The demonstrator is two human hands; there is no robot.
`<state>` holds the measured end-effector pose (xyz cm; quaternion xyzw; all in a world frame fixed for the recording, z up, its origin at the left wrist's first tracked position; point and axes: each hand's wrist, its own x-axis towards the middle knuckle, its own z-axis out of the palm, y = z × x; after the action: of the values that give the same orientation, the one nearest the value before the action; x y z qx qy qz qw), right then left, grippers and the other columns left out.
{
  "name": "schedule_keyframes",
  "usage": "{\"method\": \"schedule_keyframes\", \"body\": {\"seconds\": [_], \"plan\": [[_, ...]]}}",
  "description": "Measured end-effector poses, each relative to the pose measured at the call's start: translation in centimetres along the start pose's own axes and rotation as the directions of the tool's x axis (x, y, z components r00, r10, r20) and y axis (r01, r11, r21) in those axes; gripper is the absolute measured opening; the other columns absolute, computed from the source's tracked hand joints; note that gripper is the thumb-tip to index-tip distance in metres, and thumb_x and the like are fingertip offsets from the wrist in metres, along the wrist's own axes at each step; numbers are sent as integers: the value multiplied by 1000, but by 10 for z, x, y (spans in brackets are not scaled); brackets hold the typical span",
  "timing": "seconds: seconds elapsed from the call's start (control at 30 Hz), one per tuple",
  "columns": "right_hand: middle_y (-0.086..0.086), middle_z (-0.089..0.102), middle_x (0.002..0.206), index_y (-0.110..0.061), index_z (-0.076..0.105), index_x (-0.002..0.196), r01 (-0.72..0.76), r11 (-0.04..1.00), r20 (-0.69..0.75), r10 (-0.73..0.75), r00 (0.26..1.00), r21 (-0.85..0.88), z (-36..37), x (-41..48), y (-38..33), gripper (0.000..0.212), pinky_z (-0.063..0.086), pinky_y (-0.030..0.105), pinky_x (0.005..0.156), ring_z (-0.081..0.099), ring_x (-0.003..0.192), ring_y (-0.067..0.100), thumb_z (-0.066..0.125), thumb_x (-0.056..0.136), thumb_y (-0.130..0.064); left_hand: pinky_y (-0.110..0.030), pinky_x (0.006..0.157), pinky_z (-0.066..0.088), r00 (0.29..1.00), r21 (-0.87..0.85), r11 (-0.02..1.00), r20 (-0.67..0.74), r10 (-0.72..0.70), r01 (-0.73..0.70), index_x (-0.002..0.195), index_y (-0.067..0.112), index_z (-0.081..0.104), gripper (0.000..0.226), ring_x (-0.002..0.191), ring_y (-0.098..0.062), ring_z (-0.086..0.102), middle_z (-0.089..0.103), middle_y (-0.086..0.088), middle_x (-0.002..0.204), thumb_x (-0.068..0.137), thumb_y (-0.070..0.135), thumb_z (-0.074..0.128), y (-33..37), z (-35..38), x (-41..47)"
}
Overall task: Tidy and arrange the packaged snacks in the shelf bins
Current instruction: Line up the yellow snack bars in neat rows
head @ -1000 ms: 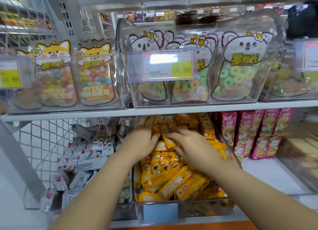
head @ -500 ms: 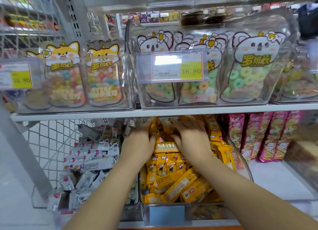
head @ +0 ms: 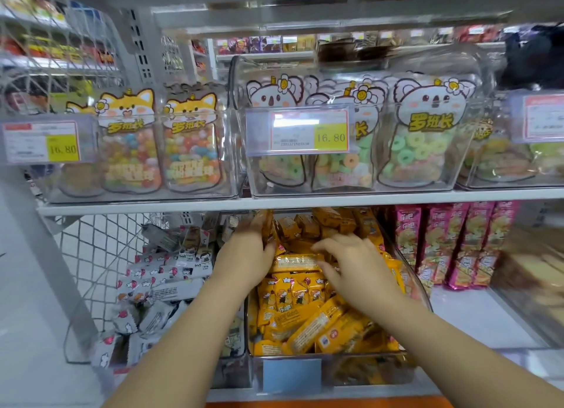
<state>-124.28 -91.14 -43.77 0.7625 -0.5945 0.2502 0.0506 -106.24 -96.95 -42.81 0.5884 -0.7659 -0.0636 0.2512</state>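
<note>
Both hands down in the clear bin (head: 422, 301) on the lower shelf. Left hand (head: 248, 255), grip flat and apart, presses yellow snack packs (head: 305, 319) along the bin's left edge; right hand (head: 351, 265), fingers spread, rests on a pack (head: 294, 262) lying crosswise. Packs heaped, jumbled.

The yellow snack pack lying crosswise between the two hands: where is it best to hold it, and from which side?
Probably by its short sealed ends, from above. The yellow snack pack lies flat and crosswise on top of the pile in the clear bin, so its long sides are crowded by other packs. The left hand and right hand already flank its ends.
</note>
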Motion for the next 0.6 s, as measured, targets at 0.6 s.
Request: {"method": "schedule_keyframes", "body": {"seconds": [0.6], "plan": [[-7, 41, 131, -38, 34, 139, 53, 999, 596, -47, 802, 8, -6, -32, 16, 73, 41, 29, 97, 45, 119, 15, 71, 77, -39, -41, 115, 8, 914, 241, 904, 297, 276, -352, 133, 37, 43, 38, 130, -9, 36, 45, 14, 139, 95, 42, 44, -5, -7, -75]]}}
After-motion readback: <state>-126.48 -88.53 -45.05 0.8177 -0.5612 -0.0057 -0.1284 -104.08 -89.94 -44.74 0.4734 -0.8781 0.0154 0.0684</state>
